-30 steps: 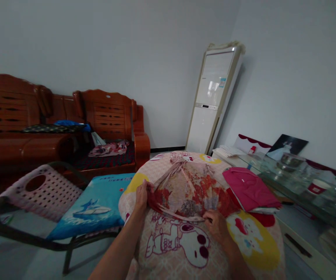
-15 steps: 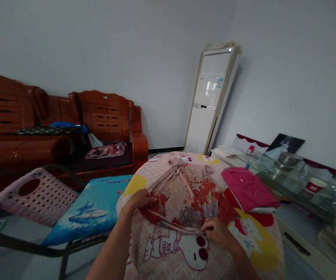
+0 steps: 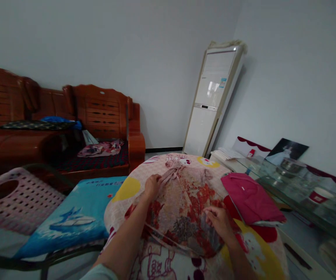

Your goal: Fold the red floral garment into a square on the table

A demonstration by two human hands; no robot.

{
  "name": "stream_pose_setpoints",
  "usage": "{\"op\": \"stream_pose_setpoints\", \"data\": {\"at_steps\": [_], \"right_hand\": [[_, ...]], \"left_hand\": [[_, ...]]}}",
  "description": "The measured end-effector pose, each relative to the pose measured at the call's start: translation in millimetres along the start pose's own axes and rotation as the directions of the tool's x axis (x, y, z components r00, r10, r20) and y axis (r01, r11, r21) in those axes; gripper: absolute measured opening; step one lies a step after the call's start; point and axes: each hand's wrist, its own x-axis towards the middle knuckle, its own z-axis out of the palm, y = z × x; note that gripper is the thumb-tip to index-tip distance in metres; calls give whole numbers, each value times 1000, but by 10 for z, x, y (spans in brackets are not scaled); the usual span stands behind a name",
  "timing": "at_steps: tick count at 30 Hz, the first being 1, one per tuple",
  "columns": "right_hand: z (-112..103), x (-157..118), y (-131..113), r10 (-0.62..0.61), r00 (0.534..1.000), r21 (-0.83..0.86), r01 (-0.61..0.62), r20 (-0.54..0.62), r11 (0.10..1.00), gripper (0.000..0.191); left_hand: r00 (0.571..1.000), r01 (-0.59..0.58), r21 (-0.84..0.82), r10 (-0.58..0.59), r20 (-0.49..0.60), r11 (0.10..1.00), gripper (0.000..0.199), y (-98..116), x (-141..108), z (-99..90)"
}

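A thin pinkish garment with red and grey patches (image 3: 182, 210) lies spread on a round table with a patterned cloth (image 3: 128, 189). At the garment's upper left edge, near its gathered end, my left hand (image 3: 153, 186) has its fingers closed on the fabric. My right hand (image 3: 216, 219) is over the garment's right part, its fingers curled together; whether they pinch fabric is too small to tell. To the right of the garment lies a folded magenta cloth (image 3: 252, 198).
A chair with a blue cushion (image 3: 80, 210) stands at the left of the table. Behind it is a wooden sofa (image 3: 103, 112) with cloths on it. A glass-topped cabinet (image 3: 284, 190) holding a paper cup (image 3: 319, 195) runs along the right. A tall air conditioner (image 3: 208, 97) stands behind.
My left hand has moved up and away to the garment's upper left edge. My right hand has risen from the lower hem. The hem now lies lower and wider over the tablecloth.
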Motion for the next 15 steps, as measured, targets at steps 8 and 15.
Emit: {"op": "stream_pose_setpoints", "data": {"at_steps": [8,15], "right_hand": [[-159,591,393,-175,941,-283,90,-291,955,40],[-210,1126,696,-219,896,-721,-146,-387,677,35]], "left_hand": [[1000,-9,101,8,1,995,34,-55,381,510],[999,-10,51,9,34,999,19,56,685,681]]}}
